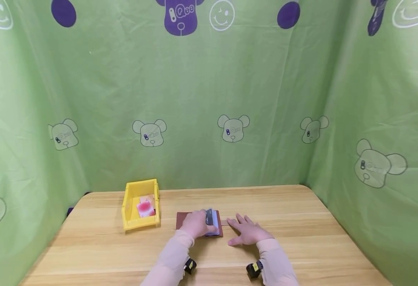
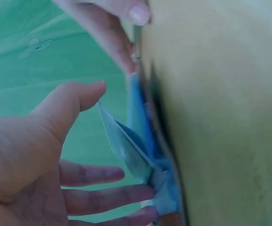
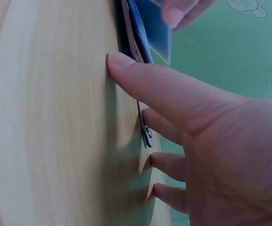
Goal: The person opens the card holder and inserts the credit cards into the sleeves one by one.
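Note:
A brown card wallet [image 1: 182, 217] lies unfolded on the table, with clear bluish plastic sleeves inside. My left hand [image 1: 195, 225] is over its middle. In the left wrist view, the thumb touches the corner of one raised sleeve [image 2: 126, 147], while the long fingers stretch out below, close to the sleeve's base. A dark card [image 1: 209, 217] shows beside the thumb in the head view. My right hand [image 1: 249, 232] rests its spread fingertips on the wood, just right of the wallet. Beside its index finger is the wallet's strap [image 3: 145, 128], which ends in a metal snap.
A yellow bin [image 1: 141, 224] stands on the table to the left, with pink-and-white cards [image 1: 145, 208] inside. Green printed cloth [image 1: 191, 163] hangs behind and on both sides of the wooden table [image 1: 312, 246]. Each wrist wears a small black camera [image 1: 253, 270].

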Demonstrator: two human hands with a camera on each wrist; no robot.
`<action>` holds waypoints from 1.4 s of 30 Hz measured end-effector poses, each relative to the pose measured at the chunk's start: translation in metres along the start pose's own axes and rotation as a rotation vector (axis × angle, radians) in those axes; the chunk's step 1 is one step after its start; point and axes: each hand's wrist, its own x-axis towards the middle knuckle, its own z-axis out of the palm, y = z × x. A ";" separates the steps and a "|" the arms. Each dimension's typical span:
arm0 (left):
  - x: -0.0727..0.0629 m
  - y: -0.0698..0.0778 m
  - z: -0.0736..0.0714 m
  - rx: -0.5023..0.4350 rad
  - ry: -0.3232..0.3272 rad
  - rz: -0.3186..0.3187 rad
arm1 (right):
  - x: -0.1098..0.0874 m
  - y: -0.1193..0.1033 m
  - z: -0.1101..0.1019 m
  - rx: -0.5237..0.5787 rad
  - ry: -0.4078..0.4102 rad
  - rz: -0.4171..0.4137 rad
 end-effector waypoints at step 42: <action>-0.041 -0.142 -0.114 -0.829 0.095 -0.306 | 0.001 0.001 0.002 0.029 0.006 0.001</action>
